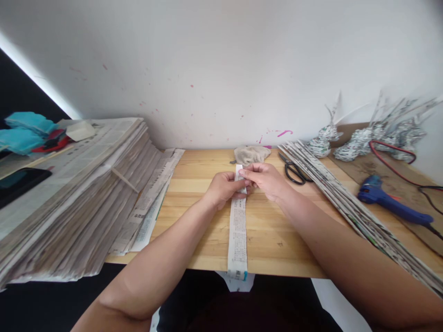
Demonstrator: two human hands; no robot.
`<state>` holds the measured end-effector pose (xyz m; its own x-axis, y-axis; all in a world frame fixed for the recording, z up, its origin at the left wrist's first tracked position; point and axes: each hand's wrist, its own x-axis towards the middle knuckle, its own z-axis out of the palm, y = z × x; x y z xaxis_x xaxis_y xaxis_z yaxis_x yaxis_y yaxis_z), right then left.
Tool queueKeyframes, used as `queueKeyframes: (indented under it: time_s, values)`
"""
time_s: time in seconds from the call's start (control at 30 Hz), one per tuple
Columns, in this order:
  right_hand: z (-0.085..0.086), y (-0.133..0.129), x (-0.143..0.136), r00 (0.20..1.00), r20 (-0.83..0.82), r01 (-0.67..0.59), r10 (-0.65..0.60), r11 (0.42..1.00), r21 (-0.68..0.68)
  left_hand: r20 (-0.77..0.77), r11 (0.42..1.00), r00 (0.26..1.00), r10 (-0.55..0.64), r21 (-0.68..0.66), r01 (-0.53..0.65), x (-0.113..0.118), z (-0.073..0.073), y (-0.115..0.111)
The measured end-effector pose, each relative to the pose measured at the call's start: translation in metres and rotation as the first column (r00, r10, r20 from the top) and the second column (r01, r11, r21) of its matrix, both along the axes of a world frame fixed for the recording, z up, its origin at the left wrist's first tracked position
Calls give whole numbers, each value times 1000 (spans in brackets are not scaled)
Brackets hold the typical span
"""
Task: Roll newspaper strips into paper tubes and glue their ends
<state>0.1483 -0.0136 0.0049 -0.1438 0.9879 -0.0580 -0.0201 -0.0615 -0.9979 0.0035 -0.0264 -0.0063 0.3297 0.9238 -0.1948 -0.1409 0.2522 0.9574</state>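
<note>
A long strip of newspaper [238,230] runs from the middle of the wooden table [273,226] toward me, its near end hanging over the front edge. My left hand [224,186] pinches the strip from the left near its far end. From the right, my right hand [261,180] grips the same far end, thumb on top. The two hands nearly touch, and some fingers are hidden behind the paper. Just beyond them lies a crumpled beige cloth [252,155]. Black-handled scissors [294,171] rest right of my right hand.
A tall stack of newspapers [86,207] fills the left, with a phone [22,184] on top. Loose newspaper strips [155,198] lie beside it. Rolled paper sticks [356,212] slant along the right, near a blue glue gun [391,200] and woven paper pieces [360,144]. A wall stands behind.
</note>
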Motion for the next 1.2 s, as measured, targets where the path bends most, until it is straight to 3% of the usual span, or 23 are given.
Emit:
queueKeyframes:
  time_s: [0.37,0.57,1.03,1.2]
  values:
    - [-2,-1,-3,1000,-5,6,-6,999,-32,18,1000,1000,-17,6,17,-1,0,-2]
    - [0,-1,3,993,59,-100,98,994,40,14,1000,1000,-3,-2,3,0,1,-1]
    - [2,-3,-3,999,-40,0,-2,999,-39,66,1000,998,-24,15,23,3,1,-3]
    - [0,-1,-1,999,46,-12,11,999,39,50,1000,999,21,-3,-21,3,2,-3]
